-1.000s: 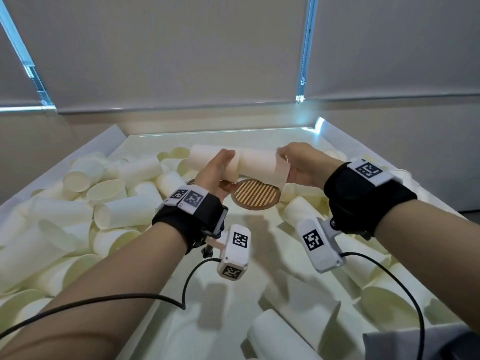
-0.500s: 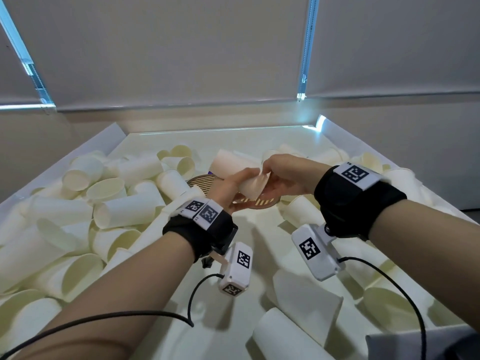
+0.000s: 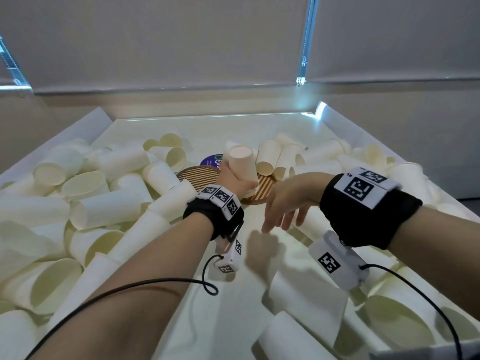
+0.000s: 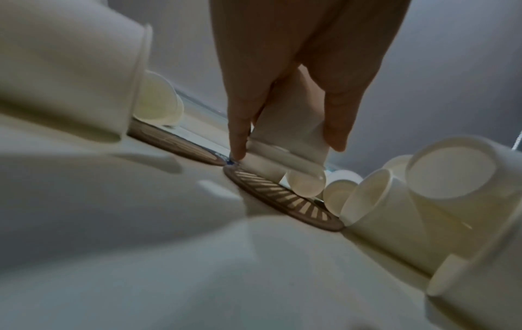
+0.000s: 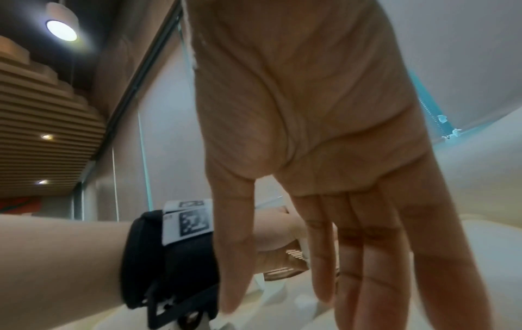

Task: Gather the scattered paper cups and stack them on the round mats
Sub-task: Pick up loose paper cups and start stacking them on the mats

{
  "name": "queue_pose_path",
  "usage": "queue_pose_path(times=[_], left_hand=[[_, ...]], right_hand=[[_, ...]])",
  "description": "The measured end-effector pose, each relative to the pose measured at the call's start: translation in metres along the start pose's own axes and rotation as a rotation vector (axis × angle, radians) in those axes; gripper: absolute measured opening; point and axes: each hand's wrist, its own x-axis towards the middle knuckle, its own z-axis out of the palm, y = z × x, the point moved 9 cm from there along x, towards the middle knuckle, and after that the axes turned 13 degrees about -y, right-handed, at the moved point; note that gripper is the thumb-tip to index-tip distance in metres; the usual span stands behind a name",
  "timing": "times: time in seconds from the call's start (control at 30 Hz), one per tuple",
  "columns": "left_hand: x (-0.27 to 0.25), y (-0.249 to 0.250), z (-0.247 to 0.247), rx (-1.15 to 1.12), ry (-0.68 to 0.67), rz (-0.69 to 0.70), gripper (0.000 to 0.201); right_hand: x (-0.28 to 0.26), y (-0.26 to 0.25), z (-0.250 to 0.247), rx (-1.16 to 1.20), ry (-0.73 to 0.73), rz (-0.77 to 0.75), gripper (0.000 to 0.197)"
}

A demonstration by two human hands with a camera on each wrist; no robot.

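Observation:
My left hand (image 3: 235, 181) grips a short stack of nested white paper cups (image 3: 241, 162), bottom up and mouth down, at the striped round mat (image 3: 265, 189). In the left wrist view my thumb and fingers (image 4: 336, 134) wrap the stack (image 4: 291, 120), whose rim is right at the mat (image 4: 282, 201); I cannot tell if it touches. My right hand (image 3: 283, 207) hovers open and empty just right of the mat, fingers straight and pointing down (image 5: 367, 256). A second striped mat (image 3: 197, 175) lies to the left.
Loose paper cups (image 3: 104, 209) lie piled along the left side, behind the mats (image 3: 275, 157) and on the right (image 3: 400, 315) of the white walled tabletop (image 3: 233, 131). A blue round mat (image 3: 211, 160) shows behind my left hand. Bare surface lies under my wrists.
Both hands were pushing cups together in the air. My right hand has since let go and drawn back, while my left has turned the stack mouth-down and lowered it to the mat.

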Motion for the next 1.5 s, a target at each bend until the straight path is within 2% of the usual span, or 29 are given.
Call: queue_pose_path(times=[0.1,0.13,0.27,0.3,0.4,0.47,0.53,0.6,0.77,0.93,1.0,1.1,1.2,1.37,1.5], left_hand=[[0.008,-0.009,0.007,0.071,-0.022,-0.061,0.072],[0.011,-0.013,0.009,0.088,-0.034,-0.088,0.074],[0.009,-0.019,0.008,0.129,-0.05,-0.145,0.099],[0.005,-0.014,0.006,0.176,-0.046,-0.152,0.097],[-0.007,-0.003,-0.003,0.344,-0.02,-0.158,0.068],[-0.016,0.005,-0.003,0.437,-0.04,-0.131,0.055],[-0.028,0.015,0.002,0.539,-0.108,-0.073,0.041],[-0.04,0.015,0.009,0.605,-0.207,-0.071,0.038],[-0.078,-0.007,0.028,0.67,-0.545,-0.235,0.034],[-0.118,-0.018,0.052,0.728,-0.782,-0.28,0.036],[-0.126,-0.022,0.06,0.68,-0.822,-0.288,0.039],[-0.132,-0.029,0.068,0.601,-0.838,-0.31,0.048],[-0.135,-0.034,0.075,0.591,-0.853,-0.314,0.049],[-0.146,-0.038,0.078,0.612,-0.957,-0.327,0.039],[-0.153,-0.036,0.079,0.664,-1.012,-0.328,0.033]], right_hand=[[0.003,0.006,0.015,-0.097,-0.094,0.061,0.053],[0.004,0.009,0.019,-0.121,-0.129,0.084,0.056],[0.01,0.018,0.036,-0.211,-0.227,0.156,0.062],[0.01,0.02,0.039,-0.237,-0.238,0.172,0.062],[0.013,0.025,0.049,-0.281,-0.276,0.213,0.063],[0.014,0.028,0.057,-0.277,-0.313,0.234,0.067],[0.014,0.029,0.06,-0.276,-0.318,0.242,0.07],[0.014,0.029,0.064,-0.276,-0.304,0.241,0.064],[0.012,0.033,0.075,-0.242,-0.342,0.248,0.058],[0.008,0.038,0.076,-0.157,-0.348,0.263,0.045],[0.008,0.04,0.077,-0.152,-0.363,0.276,0.059],[0.009,0.041,0.082,-0.16,-0.41,0.293,0.065],[0.009,0.044,0.089,-0.188,-0.455,0.315,0.079],[0.01,0.042,0.088,-0.188,-0.448,0.289,0.07],[0.013,0.042,0.084,-0.175,-0.431,0.278,0.079]])
